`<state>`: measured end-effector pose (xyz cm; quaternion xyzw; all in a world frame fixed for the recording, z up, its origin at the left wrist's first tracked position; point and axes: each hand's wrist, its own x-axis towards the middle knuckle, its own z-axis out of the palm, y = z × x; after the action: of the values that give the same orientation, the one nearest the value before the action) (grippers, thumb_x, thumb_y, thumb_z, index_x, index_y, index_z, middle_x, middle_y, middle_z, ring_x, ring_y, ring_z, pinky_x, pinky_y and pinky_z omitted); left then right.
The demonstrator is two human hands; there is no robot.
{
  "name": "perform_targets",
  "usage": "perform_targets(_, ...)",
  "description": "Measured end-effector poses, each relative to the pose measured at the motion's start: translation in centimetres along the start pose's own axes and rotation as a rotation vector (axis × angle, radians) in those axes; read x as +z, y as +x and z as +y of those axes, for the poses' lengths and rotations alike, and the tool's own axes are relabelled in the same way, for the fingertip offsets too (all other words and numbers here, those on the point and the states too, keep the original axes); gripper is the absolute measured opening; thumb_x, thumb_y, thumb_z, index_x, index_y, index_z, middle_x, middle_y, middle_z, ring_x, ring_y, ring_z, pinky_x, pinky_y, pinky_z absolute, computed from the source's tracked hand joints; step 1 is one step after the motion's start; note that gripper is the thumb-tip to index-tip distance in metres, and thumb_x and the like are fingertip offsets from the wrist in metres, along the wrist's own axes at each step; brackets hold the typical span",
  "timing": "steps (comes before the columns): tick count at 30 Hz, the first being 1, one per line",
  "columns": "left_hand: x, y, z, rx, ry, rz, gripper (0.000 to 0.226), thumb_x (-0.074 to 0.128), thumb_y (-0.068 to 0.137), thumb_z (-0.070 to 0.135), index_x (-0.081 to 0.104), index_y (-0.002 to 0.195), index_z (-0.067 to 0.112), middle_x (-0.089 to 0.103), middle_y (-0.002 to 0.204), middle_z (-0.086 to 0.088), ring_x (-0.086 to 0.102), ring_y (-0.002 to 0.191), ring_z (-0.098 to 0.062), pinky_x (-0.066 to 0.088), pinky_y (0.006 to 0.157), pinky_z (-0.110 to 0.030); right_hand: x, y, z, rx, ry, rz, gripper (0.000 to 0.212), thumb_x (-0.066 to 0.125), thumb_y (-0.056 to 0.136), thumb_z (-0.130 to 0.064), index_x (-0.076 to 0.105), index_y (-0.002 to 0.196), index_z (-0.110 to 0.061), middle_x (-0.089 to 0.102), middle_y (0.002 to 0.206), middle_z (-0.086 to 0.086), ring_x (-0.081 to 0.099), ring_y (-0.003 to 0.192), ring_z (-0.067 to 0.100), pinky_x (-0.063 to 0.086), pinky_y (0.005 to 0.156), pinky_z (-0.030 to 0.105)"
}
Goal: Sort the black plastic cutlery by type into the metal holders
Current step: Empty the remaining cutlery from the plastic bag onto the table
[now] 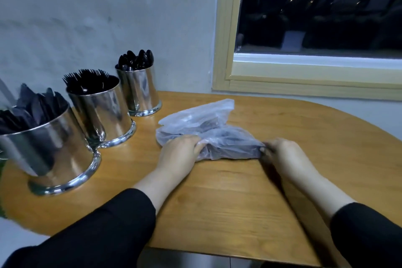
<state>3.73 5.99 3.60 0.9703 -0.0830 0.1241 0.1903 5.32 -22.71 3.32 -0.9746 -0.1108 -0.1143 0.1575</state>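
Observation:
A clear plastic bag (208,128) with dark cutlery inside lies on the wooden table (228,202). My left hand (180,152) grips the bag's near left end and my right hand (282,154) pinches its near right end. Three shiny metal holders stand in a row at the left. The nearest holder (50,150) is full of black knives, the middle holder (102,113) has black forks, and the far holder (141,91) has black spoons.
A grey wall runs behind the holders. A window (315,17) with a pale wooden frame sits at the back right, dark outside. The table's rounded edge curves away at the right and near me.

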Motion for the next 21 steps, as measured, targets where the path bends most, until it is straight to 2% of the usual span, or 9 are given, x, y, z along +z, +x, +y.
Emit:
perform_targets(3,-3.1,0.5,0.3,-0.034,-0.108,-0.005,0.042,0.046,0.108,0.042,0.048,0.069,0.026,0.057,0.072,0.006,0.053,0.079,-0.022,0.023,0.064,-0.037,-3.6,0.6,-1.3,-0.025,-0.035,0.016,0.019,0.06,0.098,-0.025,0.074,0.093,-0.013,0.072,0.086,0.011,0.066,0.088,0.036,0.047,0.071,0.04)
perform_targets(5,-5.5,1.3,0.1,-0.04,-0.147,0.006,0.045,0.048,0.108,0.038,0.043,0.064,0.028,0.05,0.065,0.008,0.051,0.074,-0.024,0.027,0.064,-0.038,-6.6,1.5,-2.4,-0.03,-0.024,0.021,0.025,0.058,0.1,-0.029,0.073,0.091,-0.012,0.071,0.079,0.01,0.065,0.081,0.034,0.048,0.069,0.041)
perform_targets(7,-7.6,2.0,-0.2,-0.025,-0.127,0.034,0.038,0.05,0.107,0.037,0.06,0.072,0.029,0.063,0.073,0.002,0.06,0.083,-0.031,0.041,0.07,-0.039,-9.4,2.4,-4.1,0.002,0.001,-0.024,0.029,0.053,0.103,-0.033,0.071,0.089,-0.015,0.069,0.072,0.006,0.064,0.074,0.029,0.049,0.069,0.039)
perform_targets(8,-8.5,2.3,-0.3,-0.023,-0.106,0.044,0.031,0.05,0.107,0.037,0.072,0.087,0.029,0.072,0.086,-0.004,0.064,0.092,-0.033,0.048,0.077,-0.04,-10.5,2.8,-5.0,0.021,0.004,-0.054,0.03,0.051,0.104,-0.034,0.069,0.087,-0.016,0.069,0.072,0.006,0.064,0.072,0.027,0.05,0.068,0.037)
perform_targets(10,-10.3,2.9,-0.5,-0.028,-0.066,0.075,0.028,0.051,0.107,0.038,0.078,0.112,0.031,0.077,0.11,-0.006,0.065,0.107,-0.032,0.051,0.089,-0.042,-12.1,3.4,-6.7,0.025,-0.026,-0.073,0.032,0.048,0.105,-0.033,0.067,0.088,-0.012,0.069,0.076,0.009,0.063,0.071,0.028,0.051,0.068,0.036)
perform_targets(11,-11.1,3.2,-0.6,-0.031,-0.052,0.095,0.029,0.051,0.106,0.04,0.077,0.117,0.032,0.076,0.114,-0.006,0.066,0.11,-0.031,0.052,0.09,-0.043,-12.8,3.7,-7.6,0.02,-0.038,-0.058,0.032,0.048,0.105,-0.032,0.067,0.089,-0.011,0.068,0.078,0.01,0.063,0.071,0.028,0.051,0.068,0.037)
perform_targets(15,-14.6,4.4,-0.8,-0.064,0.02,0.17,0.034,0.052,0.104,0.045,0.078,0.102,0.023,0.076,0.1,-0.008,0.067,0.097,-0.033,0.055,0.079,-0.043,-15.5,4.6,-10.1,0.043,0.08,0.046,0.017,0.055,0.103,-0.031,0.068,0.096,-0.023,0.066,0.072,0.002,0.062,0.065,0.019,0.05,0.065,0.033)
perform_targets(18,-16.7,5.0,-0.4,-0.063,-0.021,0.216,0.036,0.056,0.104,0.04,0.076,0.094,0.012,0.075,0.092,-0.012,0.067,0.089,-0.034,0.055,0.078,-0.045,-17.1,5.5,-11.4,0.066,0.194,0.133,0.017,0.063,0.099,-0.025,0.075,0.093,-0.013,0.07,0.067,0.005,0.069,0.065,0.019,0.053,0.066,0.031)
perform_targets(21,-17.9,5.6,0.5,-0.084,-0.138,0.244,0.034,0.058,0.104,0.032,0.075,0.092,0.004,0.072,0.087,-0.023,0.07,0.083,-0.039,0.057,0.076,-0.048,-18.0,5.8,-12.6,0.067,0.284,0.225,0.014,0.065,0.096,-0.018,0.076,0.088,-0.013,0.073,0.073,0.007,0.072,0.074,0.024,0.06,0.076,0.038)
